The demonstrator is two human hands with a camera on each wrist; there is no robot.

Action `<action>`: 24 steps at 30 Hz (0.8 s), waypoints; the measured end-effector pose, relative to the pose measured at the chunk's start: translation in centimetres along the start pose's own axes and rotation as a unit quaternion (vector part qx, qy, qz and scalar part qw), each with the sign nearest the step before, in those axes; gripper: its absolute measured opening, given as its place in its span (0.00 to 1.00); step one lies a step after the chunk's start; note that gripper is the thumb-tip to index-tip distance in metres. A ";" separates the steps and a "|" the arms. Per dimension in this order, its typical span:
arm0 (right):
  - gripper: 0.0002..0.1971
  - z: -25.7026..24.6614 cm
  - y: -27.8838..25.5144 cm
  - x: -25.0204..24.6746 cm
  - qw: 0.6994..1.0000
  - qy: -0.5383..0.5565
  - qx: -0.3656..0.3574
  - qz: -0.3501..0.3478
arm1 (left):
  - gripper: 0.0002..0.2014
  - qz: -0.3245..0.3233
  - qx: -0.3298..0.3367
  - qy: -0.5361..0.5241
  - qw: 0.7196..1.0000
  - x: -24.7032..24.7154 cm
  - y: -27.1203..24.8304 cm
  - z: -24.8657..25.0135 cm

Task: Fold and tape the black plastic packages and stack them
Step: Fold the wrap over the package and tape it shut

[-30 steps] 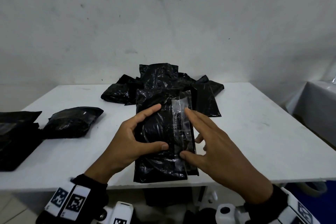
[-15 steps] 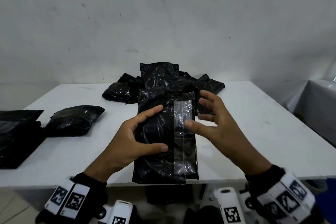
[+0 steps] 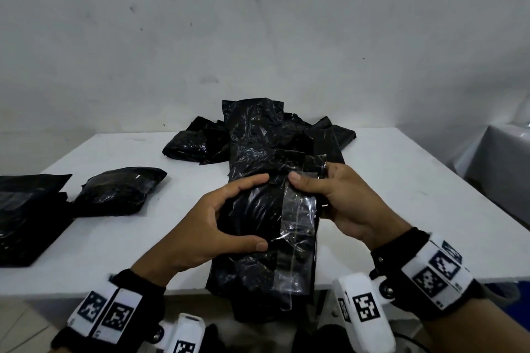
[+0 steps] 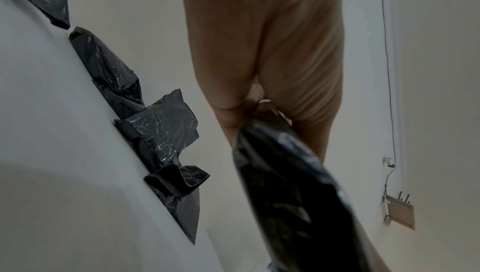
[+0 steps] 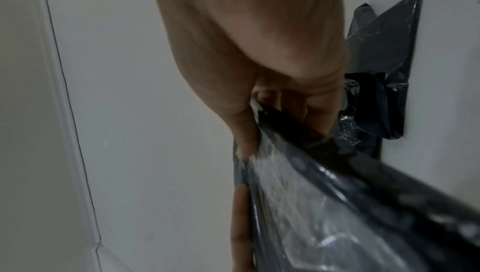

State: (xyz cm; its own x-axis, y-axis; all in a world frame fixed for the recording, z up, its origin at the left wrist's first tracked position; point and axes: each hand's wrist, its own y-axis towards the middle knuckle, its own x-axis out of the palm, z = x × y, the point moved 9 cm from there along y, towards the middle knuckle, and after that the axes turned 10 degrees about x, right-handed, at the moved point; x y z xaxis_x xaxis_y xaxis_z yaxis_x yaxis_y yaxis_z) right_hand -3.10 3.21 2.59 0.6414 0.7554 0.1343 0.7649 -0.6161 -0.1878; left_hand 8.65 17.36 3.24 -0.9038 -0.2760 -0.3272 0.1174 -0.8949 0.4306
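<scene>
A long black plastic package (image 3: 258,255) is held up over the near table edge, with a strip of clear tape (image 3: 298,226) running down its right side. My left hand (image 3: 218,226) grips its left side, thumb and fingers curled onto the front. My right hand (image 3: 338,198) holds the right edge, thumb pressed on the tape and fingers curled behind. In the right wrist view the thumb and fingers (image 5: 246,133) pinch the taped edge (image 5: 311,194). The left wrist view shows the package (image 4: 291,194) close up and blurred.
A heap of unfolded black packages (image 3: 258,135) lies at the back middle of the white table (image 3: 401,195). One folded package (image 3: 120,189) and a stack (image 3: 25,215) lie at the left. A second table (image 3: 507,157) stands to the right.
My right hand moved from pressing the tape with flat fingers to gripping the package's right edge. The package has been lifted slightly toward me. My left hand kept its grip.
</scene>
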 end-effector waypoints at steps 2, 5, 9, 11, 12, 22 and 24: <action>0.13 -0.1 -0.1 -0.3 0.999 0.013 -0.022 0.024 | 0.45 0.022 0.004 0.002 1.000 -0.7 0.0 -0.4; 0.07 -0.5 -0.7 -1.2 0.993 0.036 -0.084 0.079 | 0.46 0.084 -0.006 0.057 0.995 -1.6 -0.6 -1.3; 0.06 -0.2 -1.5 -0.8 0.983 0.053 -0.139 0.109 | 0.49 0.189 -0.060 0.116 0.973 -1.7 -1.1 -2.2; 0.07 0.2 -1.5 -0.3 0.982 0.065 -0.141 0.110 | 0.53 0.193 -0.065 0.135 0.970 -1.3 -0.7 -2.4; 0.06 0.4 -1.5 -0.2 0.981 0.072 -0.139 0.111 | 0.53 0.190 -0.064 0.141 0.969 -1.2 -0.5 -2.4; 0.06 3.1 -0.5 -2.3 0.968 0.176 -0.084 0.156 | 0.62 0.073 -0.091 0.222 0.968 -1.1 -1.5 -4.6; 0.07 3.7 -0.3 -2.3 0.966 0.193 -0.074 0.155 | 0.62 0.079 -0.098 0.208 0.970 -1.6 -2.1 -5.2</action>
State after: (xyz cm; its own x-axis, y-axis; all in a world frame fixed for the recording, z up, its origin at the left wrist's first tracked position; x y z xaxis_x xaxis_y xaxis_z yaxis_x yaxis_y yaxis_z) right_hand -5.07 2.47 -1.26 0.7940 0.4069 0.4516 0.5137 -0.8464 -0.1406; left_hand 12.01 17.82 -1.51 -0.6290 -0.4967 -0.5981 0.3539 -0.8679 0.3486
